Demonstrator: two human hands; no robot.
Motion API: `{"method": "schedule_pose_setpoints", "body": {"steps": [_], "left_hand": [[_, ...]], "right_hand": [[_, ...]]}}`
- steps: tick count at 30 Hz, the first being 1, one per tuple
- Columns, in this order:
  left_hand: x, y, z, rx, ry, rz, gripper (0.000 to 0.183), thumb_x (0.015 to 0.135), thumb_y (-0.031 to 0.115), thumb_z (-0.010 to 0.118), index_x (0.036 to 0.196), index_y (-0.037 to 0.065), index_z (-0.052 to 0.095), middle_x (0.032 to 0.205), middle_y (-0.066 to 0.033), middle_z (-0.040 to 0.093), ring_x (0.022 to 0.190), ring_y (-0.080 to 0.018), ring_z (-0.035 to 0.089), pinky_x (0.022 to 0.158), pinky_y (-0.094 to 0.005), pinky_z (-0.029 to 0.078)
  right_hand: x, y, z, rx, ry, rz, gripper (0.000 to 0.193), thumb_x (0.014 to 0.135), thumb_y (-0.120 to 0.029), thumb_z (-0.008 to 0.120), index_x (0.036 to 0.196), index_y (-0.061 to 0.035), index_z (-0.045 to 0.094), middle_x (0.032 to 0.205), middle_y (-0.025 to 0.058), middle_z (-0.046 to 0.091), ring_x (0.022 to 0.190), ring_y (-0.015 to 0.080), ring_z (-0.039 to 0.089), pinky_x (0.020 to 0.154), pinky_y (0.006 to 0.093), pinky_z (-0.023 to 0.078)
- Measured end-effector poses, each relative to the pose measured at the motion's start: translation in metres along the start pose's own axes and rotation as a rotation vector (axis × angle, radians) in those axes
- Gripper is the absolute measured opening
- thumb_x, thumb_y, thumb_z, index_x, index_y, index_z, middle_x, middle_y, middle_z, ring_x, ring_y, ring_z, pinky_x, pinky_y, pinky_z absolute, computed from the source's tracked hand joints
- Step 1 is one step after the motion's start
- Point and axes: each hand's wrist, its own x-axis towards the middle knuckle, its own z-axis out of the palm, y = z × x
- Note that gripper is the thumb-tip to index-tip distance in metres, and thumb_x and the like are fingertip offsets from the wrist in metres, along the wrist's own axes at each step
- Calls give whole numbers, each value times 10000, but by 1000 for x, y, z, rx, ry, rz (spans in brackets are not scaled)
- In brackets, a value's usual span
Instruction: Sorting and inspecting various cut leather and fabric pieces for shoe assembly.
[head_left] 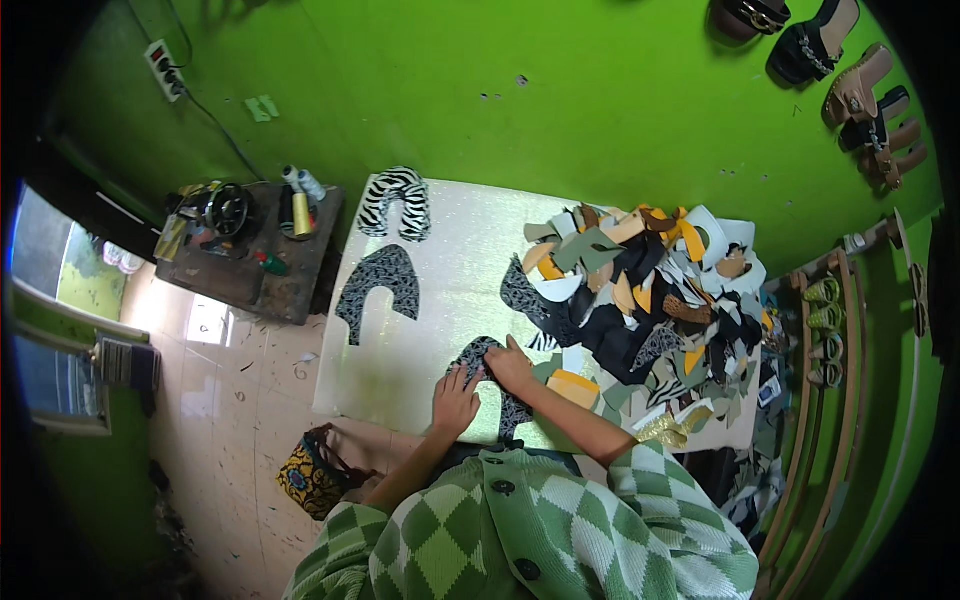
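Note:
A U-shaped piece of black-and-grey patterned material [515,412] lies on the pale, shiny table [450,260] in front of me. My left hand [457,403] rests on its left arm with the fingers stretched out flat. On its upper curve lies my right hand [512,368], fingers apart and touching the piece. Farther left sits another U-shaped piece [385,272] in a similar pattern. Beyond that, at the far left corner, is a zebra-striped U-shaped piece or stack [395,195]. What lies under my palms is hidden.
A large heap of coloured offcuts [640,285] covers the table's right side. At left stands a dark worktable [225,275] with a sewing machine [228,208] and thread spools [300,212]. A patterned bag [305,478] is by the near left edge. Sandals [858,88] hang on the green wall.

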Motion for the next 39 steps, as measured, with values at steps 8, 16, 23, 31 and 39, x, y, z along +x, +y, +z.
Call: {"method": "schedule_pose_setpoints", "body": {"steps": [8, 16, 23, 31, 39], "left_hand": [[16, -37, -16, -321, -10, -81, 344, 730, 68, 551, 1067, 119, 598, 1087, -61, 547, 1052, -240, 493, 860, -384, 386], [74, -31, -11, -262, 316, -340, 227, 790, 27, 498, 997, 84, 570, 1068, -68, 540, 1043, -259, 484, 858, -387, 375], [113, -26, 15, 55, 369, -356, 333, 839, 49, 477, 1168, 64, 526, 1298, -91, 457, 1260, -297, 368, 990, -390, 328], [106, -17, 28, -101, 150, -372, 446, 898, 171, 390, 1330, 59, 390, 1411, -138, 330, 1331, -333, 238, 1060, -448, 217], [110, -20, 26, -108, 62, -384, 465, 911, 198, 378, 1367, 109, 349, 1431, -104, 301, 1347, -296, 215, 1072, -429, 193]], "right_hand": [[6, 29, -9, 531, 134, 211, 124, 718, -19, 507, 687, -99, 598, 727, 41, 602, 714, 240, 574, 698, 350, 351], [6, 19, -13, 297, 400, 392, 172, 758, -46, 536, 924, -83, 565, 956, 85, 536, 900, 266, 504, 786, 396, 351], [29, 11, -16, 210, 479, 289, 196, 778, -44, 543, 972, -70, 543, 1002, 88, 523, 965, 250, 497, 839, 383, 346], [40, 3, 8, 149, 325, 314, 309, 835, -160, 505, 1126, -56, 496, 1203, 126, 476, 1130, 256, 439, 991, 418, 291], [44, 2, 5, 161, 254, 345, 393, 835, -249, 476, 1170, -46, 478, 1254, 158, 434, 1159, 277, 406, 1000, 447, 264]]}}
